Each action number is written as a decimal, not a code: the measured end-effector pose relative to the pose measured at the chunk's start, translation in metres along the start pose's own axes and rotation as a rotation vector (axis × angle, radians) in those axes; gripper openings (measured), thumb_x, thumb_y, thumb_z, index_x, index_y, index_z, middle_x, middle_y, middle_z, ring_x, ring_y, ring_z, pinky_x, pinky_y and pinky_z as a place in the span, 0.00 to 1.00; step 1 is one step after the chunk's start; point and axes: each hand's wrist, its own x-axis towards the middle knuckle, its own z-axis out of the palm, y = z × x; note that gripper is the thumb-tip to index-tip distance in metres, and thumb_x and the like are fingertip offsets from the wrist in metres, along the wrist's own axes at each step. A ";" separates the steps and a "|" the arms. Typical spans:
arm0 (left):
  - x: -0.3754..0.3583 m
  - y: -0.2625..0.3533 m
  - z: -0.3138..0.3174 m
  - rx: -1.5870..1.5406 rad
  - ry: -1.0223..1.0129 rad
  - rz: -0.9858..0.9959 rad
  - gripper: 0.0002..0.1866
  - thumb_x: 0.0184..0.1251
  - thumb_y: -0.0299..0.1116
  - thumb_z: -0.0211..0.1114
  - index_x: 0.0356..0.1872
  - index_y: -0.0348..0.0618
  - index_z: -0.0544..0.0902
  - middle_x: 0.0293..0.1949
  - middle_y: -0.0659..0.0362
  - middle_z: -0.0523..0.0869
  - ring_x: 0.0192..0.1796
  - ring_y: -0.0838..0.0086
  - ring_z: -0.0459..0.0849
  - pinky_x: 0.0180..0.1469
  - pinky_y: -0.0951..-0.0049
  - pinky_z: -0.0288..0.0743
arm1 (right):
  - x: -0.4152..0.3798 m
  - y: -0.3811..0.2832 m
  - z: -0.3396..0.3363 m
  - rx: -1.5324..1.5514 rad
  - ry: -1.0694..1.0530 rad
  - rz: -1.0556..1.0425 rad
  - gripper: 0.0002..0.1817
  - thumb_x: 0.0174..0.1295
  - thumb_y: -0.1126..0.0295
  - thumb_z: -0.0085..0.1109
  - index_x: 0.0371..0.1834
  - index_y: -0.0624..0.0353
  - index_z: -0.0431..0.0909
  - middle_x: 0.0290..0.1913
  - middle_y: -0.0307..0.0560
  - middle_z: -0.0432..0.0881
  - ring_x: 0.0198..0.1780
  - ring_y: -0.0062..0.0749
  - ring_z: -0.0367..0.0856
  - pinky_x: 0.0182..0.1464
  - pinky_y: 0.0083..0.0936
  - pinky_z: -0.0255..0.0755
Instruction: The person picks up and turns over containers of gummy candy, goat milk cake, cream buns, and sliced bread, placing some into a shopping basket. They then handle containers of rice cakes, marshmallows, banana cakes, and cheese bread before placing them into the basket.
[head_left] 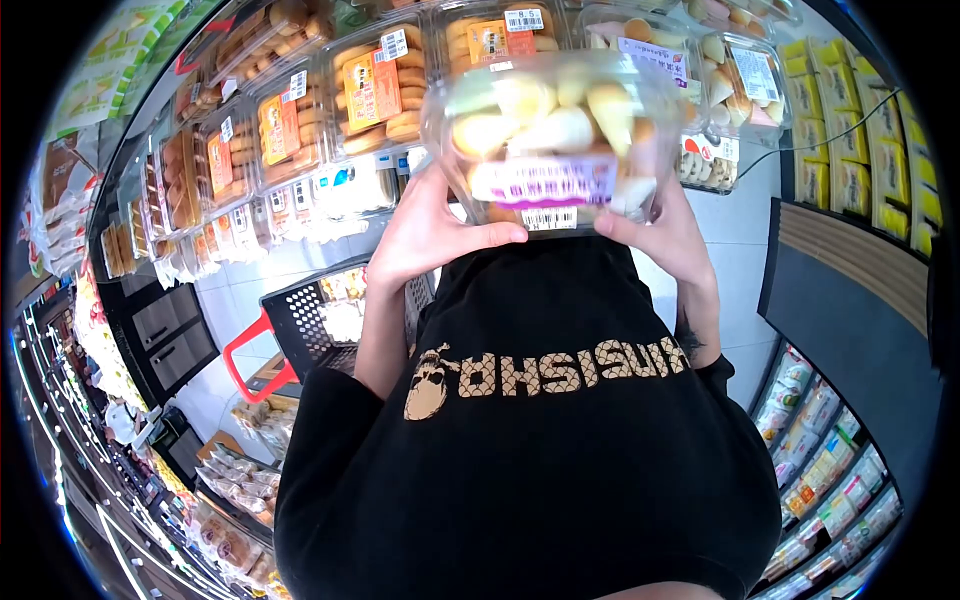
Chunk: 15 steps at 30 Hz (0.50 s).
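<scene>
Between my two hands is a clear plastic box of cone-shaped pastries [545, 135], with a purple and white label and a barcode on its near side. My left hand [432, 228] grips its left end, the thumb along the lower edge. On the right end my right hand [665, 225] is closed in the same way, thumb pressed on the near edge. The fingers under and behind the box are mostly hidden. Just beyond it, more boxes of the same kind [742, 85] and boxes of round cookies with orange labels [378, 85] stand on the display.
A black shopping basket [310, 315] with a red handle [245, 360] is at my left, with packaged goods inside. Shelves of yellow packets [850, 185] rise at the far right. Lower right are shelves of small packets [815, 470]. Bagged goods [240, 480] lie lower left.
</scene>
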 end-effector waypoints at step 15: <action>0.004 -0.010 0.016 0.025 0.269 0.681 0.26 0.61 0.31 0.57 0.60 0.38 0.63 0.61 0.43 0.65 0.63 0.53 0.65 0.63 0.61 0.59 | -0.016 0.016 0.010 -0.208 0.375 -0.429 0.39 0.49 0.74 0.62 0.65 0.59 0.53 0.59 0.54 0.62 0.59 0.37 0.65 0.60 0.29 0.63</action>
